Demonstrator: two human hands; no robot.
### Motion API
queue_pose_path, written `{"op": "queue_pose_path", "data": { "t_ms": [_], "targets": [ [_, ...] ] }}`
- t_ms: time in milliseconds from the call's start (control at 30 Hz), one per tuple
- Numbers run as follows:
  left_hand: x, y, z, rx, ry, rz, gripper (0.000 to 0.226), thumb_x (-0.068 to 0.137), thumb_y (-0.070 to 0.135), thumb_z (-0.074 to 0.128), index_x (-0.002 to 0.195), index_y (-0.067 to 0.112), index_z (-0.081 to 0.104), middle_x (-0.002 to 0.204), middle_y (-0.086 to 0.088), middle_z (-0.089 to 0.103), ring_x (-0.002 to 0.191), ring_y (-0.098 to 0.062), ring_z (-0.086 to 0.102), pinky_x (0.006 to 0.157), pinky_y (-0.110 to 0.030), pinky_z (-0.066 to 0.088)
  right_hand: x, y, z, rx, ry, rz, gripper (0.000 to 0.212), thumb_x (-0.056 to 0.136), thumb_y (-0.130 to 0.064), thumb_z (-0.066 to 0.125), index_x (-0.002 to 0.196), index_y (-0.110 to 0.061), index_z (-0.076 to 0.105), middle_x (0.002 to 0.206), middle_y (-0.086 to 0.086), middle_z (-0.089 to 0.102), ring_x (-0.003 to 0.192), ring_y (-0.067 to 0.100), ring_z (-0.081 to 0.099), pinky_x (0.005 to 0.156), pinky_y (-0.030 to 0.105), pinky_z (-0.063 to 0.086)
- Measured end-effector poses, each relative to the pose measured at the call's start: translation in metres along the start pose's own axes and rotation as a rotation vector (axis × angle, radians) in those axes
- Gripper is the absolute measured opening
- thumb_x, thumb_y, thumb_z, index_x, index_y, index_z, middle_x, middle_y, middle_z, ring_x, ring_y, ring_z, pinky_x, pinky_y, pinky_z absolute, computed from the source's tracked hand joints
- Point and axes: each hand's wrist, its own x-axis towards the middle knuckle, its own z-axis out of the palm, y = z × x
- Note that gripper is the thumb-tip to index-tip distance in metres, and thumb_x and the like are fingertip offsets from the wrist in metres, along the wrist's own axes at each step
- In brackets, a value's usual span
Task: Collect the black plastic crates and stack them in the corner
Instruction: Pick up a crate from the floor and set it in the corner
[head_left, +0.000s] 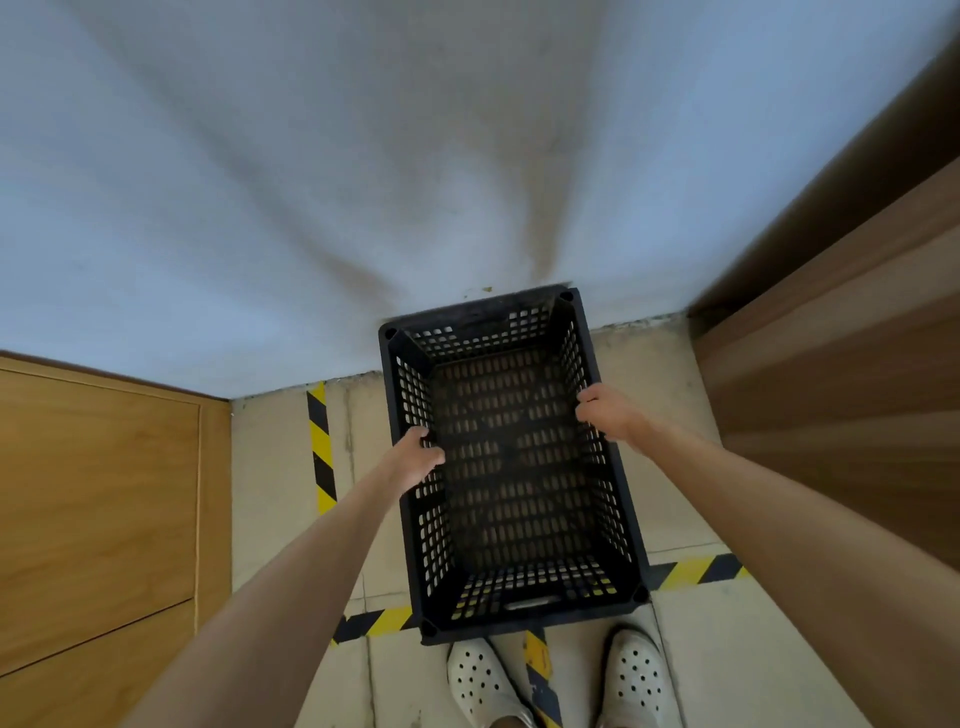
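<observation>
**While both hands grip its long rims, crate sits at the wall**

Black perforated plastic crate (511, 467), open side up and with nothing in it, far short end against the pale wall (311, 182), near short end just ahead of the white clogs (485, 680).

Left hand (418, 457) holds the left long rim near its middle: fingers curled over the edge into the crate, clamped on the plastic. Right hand (605, 415) holds the right rim opposite, slightly farther forward; fingers wrapped over that rim likewise. Judgement: opposed grips at mid-length balance the load and keep it level, which suits lowering or squaring it.

Cannot tell whether the crate rests on the floor (675, 649), on another crate beneath, or is carried just above; the mesh base shows only dark slots.

Yellow-and-black hazard tape (321, 447) runs along the floor at left and across under the near end, apparently marking a bay. Crate lies roughly inside it. Wooden panel (98, 519) at left, brown wooden surface (841, 338) at right.

Judgement: placement stage; the far end being tight to the wall suggests this is the stacking spot.
</observation>
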Motion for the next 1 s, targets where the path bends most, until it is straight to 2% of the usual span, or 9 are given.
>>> {"op": "queue_pose_path", "data": {
  "t_ms": [33, 100, 167, 200, 267, 500, 700, 833, 1000],
  "targets": [
    [-0.012, 0.012, -0.006, 0.064, -0.007, 0.043, 0.06, 0.097, 0.015, 0.052, 0.151, 0.017, 0.026, 0.141, -0.014, 0.047, 0.103, -0.024, 0.052, 0.09, -0.033, 0.042, -0.013, -0.012, -0.009, -0.037, -0.027, -0.02, 0.02, 0.095, -0.009, 0.043, 0.107, -0.001, 0.058, 0.089, 0.011, 0.052, 0.072, 0.018, 0.046, 0.068, 0.027, 0.038],
    [-0.042, 0.04, -0.023, 0.161, -0.013, 0.13, 0.059, 0.096, 0.015, 0.053, 0.15, 0.016, 0.03, 0.138, -0.014, 0.05, 0.114, -0.027, 0.053, 0.094, -0.035, 0.044, -0.045, -0.043, -0.034, -0.165, -0.053, -0.064, 0.028, 0.096, -0.009, 0.042, 0.116, 0.002, 0.058, 0.099, 0.016, 0.058, 0.075, 0.02, 0.047, 0.066, 0.028, 0.039],
    [-0.08, 0.071, -0.043, 0.196, -0.013, 0.219, 0.058, 0.095, 0.017, 0.055, 0.149, 0.02, 0.032, 0.14, -0.014, 0.049, 0.121, -0.029, 0.053, 0.1, -0.036, 0.044, -0.086, -0.078, -0.066, -0.339, -0.001, -0.159, 0.036, 0.096, -0.009, 0.041, 0.128, 0.0, 0.056, 0.125, 0.018, 0.059, 0.098, 0.025, 0.055, 0.081, 0.03, 0.045],
    [-0.102, 0.087, -0.053, 0.203, -0.01, 0.261, 0.058, 0.096, 0.018, 0.055, 0.149, 0.022, 0.031, 0.143, -0.014, 0.047, 0.122, -0.03, 0.052, 0.099, -0.036, 0.045, -0.112, -0.095, -0.082, -0.41, 0.051, -0.205, 0.037, 0.097, -0.01, 0.039, 0.129, 0.0, 0.055, 0.131, 0.018, 0.056, 0.11, 0.028, 0.056, 0.092, 0.031, 0.044],
    [-0.151, 0.116, -0.069, 0.247, 0.022, 0.361, 0.06, 0.097, 0.018, 0.054, 0.15, 0.024, 0.027, 0.143, -0.013, 0.045, 0.122, -0.03, 0.052, 0.093, -0.033, 0.044, -0.161, -0.12, -0.112, -0.509, 0.142, -0.293, 0.037, 0.098, -0.012, 0.036, 0.129, -0.003, 0.054, 0.134, 0.015, 0.055, 0.12, 0.031, 0.054, 0.1, 0.033, 0.043],
    [-0.314, 0.181, -0.116, 0.438, 0.195, 0.606, 0.057, 0.094, 0.029, 0.057, 0.146, 0.027, 0.034, 0.145, -0.012, 0.045, 0.128, -0.028, 0.049, 0.104, -0.038, 0.042, -0.327, -0.157, -0.186, -0.638, 0.185, -0.395, 0.038, 0.098, -0.019, 0.041, 0.133, -0.012, 0.05, 0.14, 0.008, 0.051, 0.126, 0.03, 0.048, 0.102, 0.034, 0.039],
    [-0.426, 0.225, -0.158, 0.624, 0.286, 0.806, 0.057, 0.092, 0.031, 0.061, 0.143, 0.034, 0.038, 0.135, -0.007, 0.053, 0.117, -0.022, 0.055, 0.095, -0.038, 0.048, -0.444, -0.167, -0.223, -0.655, 0.308, -0.367, 0.035, 0.095, -0.016, 0.039, 0.126, -0.01, 0.056, 0.13, 0.01, 0.058, 0.117, 0.029, 0.055, 0.097, 0.04, 0.046],
    [-0.479, 0.24, -0.184, 0.791, 0.365, 0.915, 0.059, 0.09, 0.037, 0.062, 0.143, 0.039, 0.036, 0.133, -0.004, 0.053, 0.121, -0.02, 0.053, 0.092, -0.038, 0.049, -0.503, -0.166, -0.228, -0.609, 0.44, -0.378, 0.037, 0.094, -0.024, 0.044, 0.13, -0.024, 0.05, 0.133, 0.002, 0.055, 0.118, 0.024, 0.052, 0.098, 0.036, 0.045],
    [-0.525, 0.241, -0.2, 0.947, 0.448, 1.056, 0.062, 0.089, 0.041, 0.062, 0.144, 0.04, 0.035, 0.141, -0.001, 0.046, 0.125, -0.025, 0.049, 0.096, -0.041, 0.046, -0.553, -0.161, -0.206, -0.718, 0.598, -0.348, 0.042, 0.095, -0.024, 0.045, 0.137, -0.022, 0.043, 0.135, 0.005, 0.048, 0.121, 0.026, 0.05, 0.098, 0.037, 0.043]
  ]
}}
